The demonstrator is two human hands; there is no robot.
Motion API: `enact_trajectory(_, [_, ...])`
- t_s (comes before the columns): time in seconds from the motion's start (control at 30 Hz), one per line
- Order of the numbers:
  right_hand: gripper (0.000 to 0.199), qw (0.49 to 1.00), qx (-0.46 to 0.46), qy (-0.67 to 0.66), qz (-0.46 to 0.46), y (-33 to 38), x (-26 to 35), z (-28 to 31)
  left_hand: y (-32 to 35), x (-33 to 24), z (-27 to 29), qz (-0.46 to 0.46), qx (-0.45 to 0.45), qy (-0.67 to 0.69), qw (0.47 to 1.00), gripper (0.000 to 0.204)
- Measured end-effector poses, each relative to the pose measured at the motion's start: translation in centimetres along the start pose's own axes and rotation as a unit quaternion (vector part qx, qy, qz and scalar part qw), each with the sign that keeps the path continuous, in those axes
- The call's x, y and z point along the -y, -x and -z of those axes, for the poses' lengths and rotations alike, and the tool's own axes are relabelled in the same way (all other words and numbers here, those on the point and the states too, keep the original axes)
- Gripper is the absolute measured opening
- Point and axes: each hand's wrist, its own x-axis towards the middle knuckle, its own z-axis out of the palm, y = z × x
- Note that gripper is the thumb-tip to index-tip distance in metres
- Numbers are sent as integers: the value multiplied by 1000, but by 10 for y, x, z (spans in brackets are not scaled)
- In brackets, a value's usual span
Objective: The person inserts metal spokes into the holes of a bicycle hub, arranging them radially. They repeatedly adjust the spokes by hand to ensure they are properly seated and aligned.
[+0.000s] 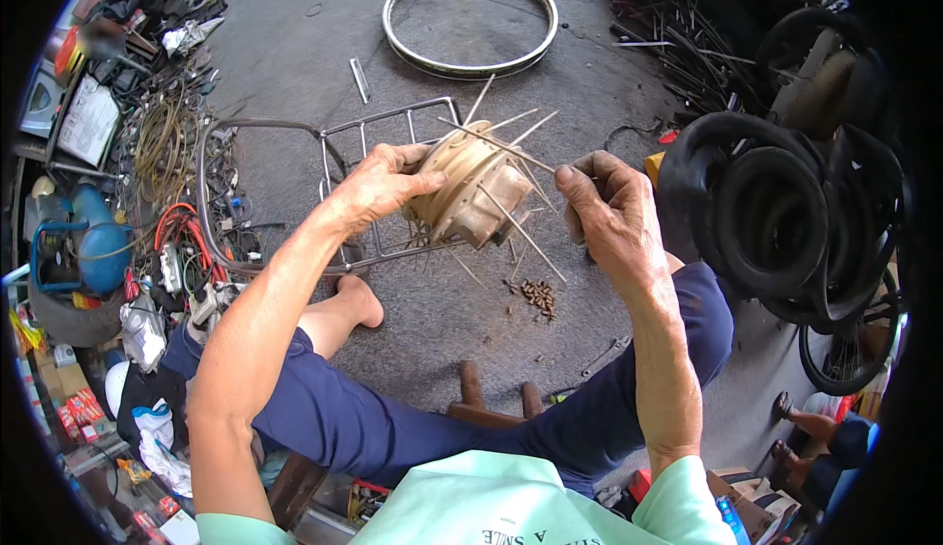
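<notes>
My left hand (385, 184) grips a tan metal wheel hub (471, 190) from its left side and holds it up in front of me. Several thin steel spokes stick out of the hub in different directions. My right hand (611, 213) is just right of the hub, its thumb and fingers pinched on one spoke (518, 153) that runs across the hub's upper face. A small heap of brown spoke nipples (537, 296) lies on the concrete floor below the hub.
A bare wheel rim (470, 17) lies on the floor ahead. A wire carrier rack (334, 152) lies behind the hub. Black tyres (776, 211) are stacked at the right, loose spokes (688, 49) at the far right, cables and tools at the left. Another person's feet (786, 427) show at the lower right.
</notes>
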Motion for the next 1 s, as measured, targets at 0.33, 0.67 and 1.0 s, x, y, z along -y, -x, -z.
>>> enact_trajectory(0.33, [30, 993, -34, 105, 37, 10, 10, 19, 5, -8, -5, -3, -13, -23, 1000, 62])
enact_trajectory(0.67, [26, 996, 8, 82, 37, 15, 13, 28, 3, -5, -2, 16, 2, -25, 1000, 65])
enact_trajectory(1.0, [23, 992, 65, 99, 42, 22, 8, 11, 5, -1, -5, 13, -14, -24, 1000, 60])
